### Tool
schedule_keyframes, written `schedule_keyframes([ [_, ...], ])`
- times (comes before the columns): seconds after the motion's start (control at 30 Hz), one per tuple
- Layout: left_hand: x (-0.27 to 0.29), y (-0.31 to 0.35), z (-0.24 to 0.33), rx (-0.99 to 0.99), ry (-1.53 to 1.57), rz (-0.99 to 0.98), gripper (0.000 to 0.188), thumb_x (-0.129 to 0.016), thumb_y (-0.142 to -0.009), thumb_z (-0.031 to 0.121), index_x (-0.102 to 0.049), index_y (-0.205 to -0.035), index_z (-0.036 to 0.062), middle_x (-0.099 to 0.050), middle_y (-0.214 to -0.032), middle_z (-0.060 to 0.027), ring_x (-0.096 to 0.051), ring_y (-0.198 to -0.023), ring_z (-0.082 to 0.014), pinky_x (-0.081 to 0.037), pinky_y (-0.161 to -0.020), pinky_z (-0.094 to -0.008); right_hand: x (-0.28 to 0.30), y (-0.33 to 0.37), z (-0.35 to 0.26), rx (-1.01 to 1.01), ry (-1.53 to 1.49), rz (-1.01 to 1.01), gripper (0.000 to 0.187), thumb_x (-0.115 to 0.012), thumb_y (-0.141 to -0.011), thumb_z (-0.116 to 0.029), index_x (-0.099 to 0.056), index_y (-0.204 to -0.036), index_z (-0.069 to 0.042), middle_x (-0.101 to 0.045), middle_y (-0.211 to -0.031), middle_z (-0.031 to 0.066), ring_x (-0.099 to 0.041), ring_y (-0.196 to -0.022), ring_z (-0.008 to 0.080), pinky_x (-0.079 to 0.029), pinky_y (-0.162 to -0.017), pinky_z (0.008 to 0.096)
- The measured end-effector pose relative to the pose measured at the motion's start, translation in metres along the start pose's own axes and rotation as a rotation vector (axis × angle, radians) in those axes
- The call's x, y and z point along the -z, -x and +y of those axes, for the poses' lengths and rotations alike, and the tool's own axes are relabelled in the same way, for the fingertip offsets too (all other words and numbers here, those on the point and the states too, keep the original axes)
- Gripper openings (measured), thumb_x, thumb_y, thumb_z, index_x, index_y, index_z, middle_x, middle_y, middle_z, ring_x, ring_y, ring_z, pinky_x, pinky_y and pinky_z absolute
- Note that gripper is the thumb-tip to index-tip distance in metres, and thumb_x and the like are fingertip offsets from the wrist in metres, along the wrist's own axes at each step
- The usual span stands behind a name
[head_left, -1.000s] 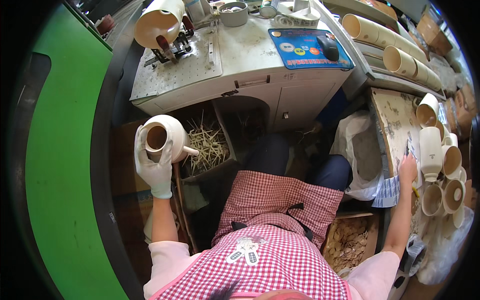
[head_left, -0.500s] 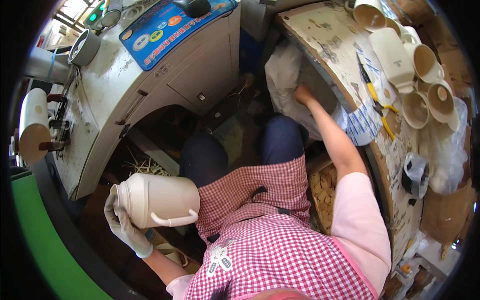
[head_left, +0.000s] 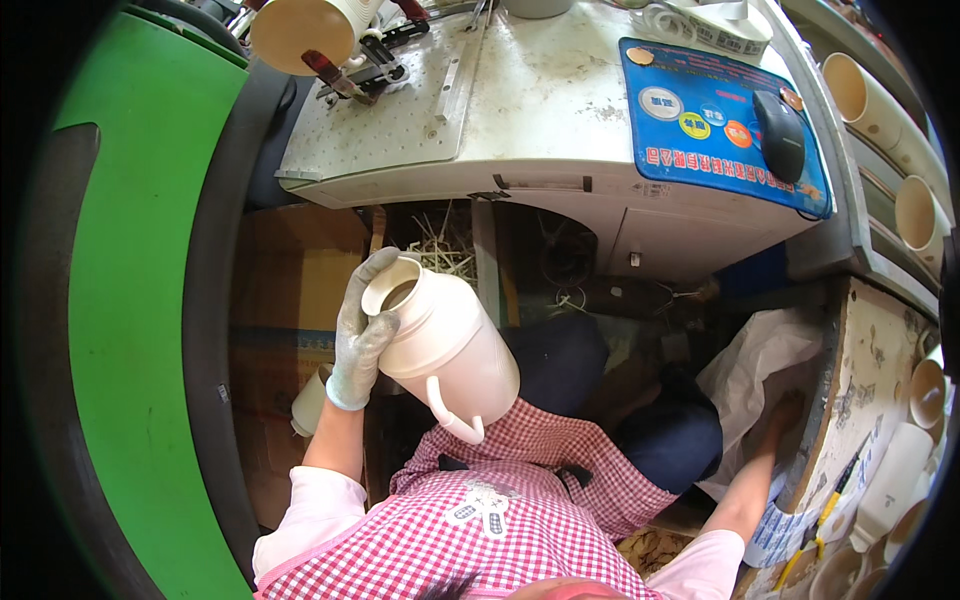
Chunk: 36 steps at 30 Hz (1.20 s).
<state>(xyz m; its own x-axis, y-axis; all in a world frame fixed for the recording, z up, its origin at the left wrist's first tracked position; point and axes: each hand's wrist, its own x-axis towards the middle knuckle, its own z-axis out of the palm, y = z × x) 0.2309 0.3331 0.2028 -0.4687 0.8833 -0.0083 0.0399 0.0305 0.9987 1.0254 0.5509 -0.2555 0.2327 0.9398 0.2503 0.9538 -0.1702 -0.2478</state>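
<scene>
My left hand [head_left: 362,340], in a pale grey glove, grips a cream jug [head_left: 452,345] around its neck. The jug is tilted, its open mouth toward the upper left and its curved side handle [head_left: 452,412] facing me. Its base lies over my lap, by the checked apron. My bare right hand [head_left: 787,412] is low on the right, in shadow beside a white plastic bag [head_left: 765,350]. Its fingers are too dark to make out, so what it holds, if anything, does not show.
Ahead is a white workbench [head_left: 540,120] with a blue mat [head_left: 700,110], a black mouse [head_left: 778,137] and a clamped cream cylinder [head_left: 300,35]. A worn table [head_left: 835,440] on the right bears yellow-handled pliers [head_left: 825,515] and cream mugs. Green machinery [head_left: 140,300] stands left.
My view has swung left, so the bench and green machinery sit further right in it. The jug's mouth has tipped upward in my left hand. My right hand stays by the bag.
</scene>
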Motion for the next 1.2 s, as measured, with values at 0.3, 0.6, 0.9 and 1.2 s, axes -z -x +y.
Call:
schedule_keyframes([
  [0.3, 0.003, 0.025, 0.023, -0.258, -0.032, -0.118, 0.109, -0.092, -0.069, 0.02, -0.034, -0.158, -0.0031, -0.062, -0.139, -0.0202, -0.063, -0.126, -0.0295, -0.05, -0.11, -0.0414, 0.214, 0.119, -0.239, 0.087, -0.276, 0.151, 0.043, -0.08, -0.092, -0.031, -0.064, -0.074, 0.005, -0.07, -0.093, 0.0163, -0.062, -0.076, 0.033, -0.049, -0.072, 0.0425],
  [0.6, -0.033, 0.061, 0.031, -0.708, -0.399, -0.357, 0.112, -0.096, -0.069, 0.025, -0.034, -0.159, -0.0002, -0.07, -0.124, -0.0147, -0.07, -0.11, -0.0296, -0.054, -0.096, -0.0423, 0.418, 0.19, -0.497, 0.398, -1.114, -0.422, 0.058, -0.068, -0.097, -0.01, -0.049, -0.152, -0.005, -0.051, -0.156, 0.0152, -0.055, -0.138, 0.0275, -0.044, -0.112, 0.0383],
  [0.9, -0.037, 0.088, 0.034, -0.939, -0.528, -0.395, 0.11, -0.096, -0.061, 0.033, -0.046, -0.152, -0.0028, -0.07, -0.127, -0.0141, -0.067, -0.117, -0.0369, -0.05, -0.103, -0.0472, 0.46, 0.236, -0.576, 0.803, -1.027, -0.322, 0.039, -0.071, -0.086, 0.0, -0.069, -0.124, -0.004, -0.07, -0.124, 0.018, -0.073, -0.1, 0.0357, -0.061, -0.085, 0.0373],
  [1.2, -0.045, 0.099, 0.026, -0.938, -0.513, -0.421, 0.102, -0.097, -0.061, 0.028, -0.052, -0.146, -0.0042, -0.069, -0.128, -0.0157, -0.067, -0.12, -0.0354, -0.05, -0.106, -0.0472, 0.461, 0.241, -0.565, 0.872, -0.66, -0.417, 0.039, -0.071, -0.083, -0.001, -0.069, -0.122, -0.002, -0.071, -0.12, 0.014, -0.074, -0.099, 0.0321, -0.062, -0.081, 0.0341],
])
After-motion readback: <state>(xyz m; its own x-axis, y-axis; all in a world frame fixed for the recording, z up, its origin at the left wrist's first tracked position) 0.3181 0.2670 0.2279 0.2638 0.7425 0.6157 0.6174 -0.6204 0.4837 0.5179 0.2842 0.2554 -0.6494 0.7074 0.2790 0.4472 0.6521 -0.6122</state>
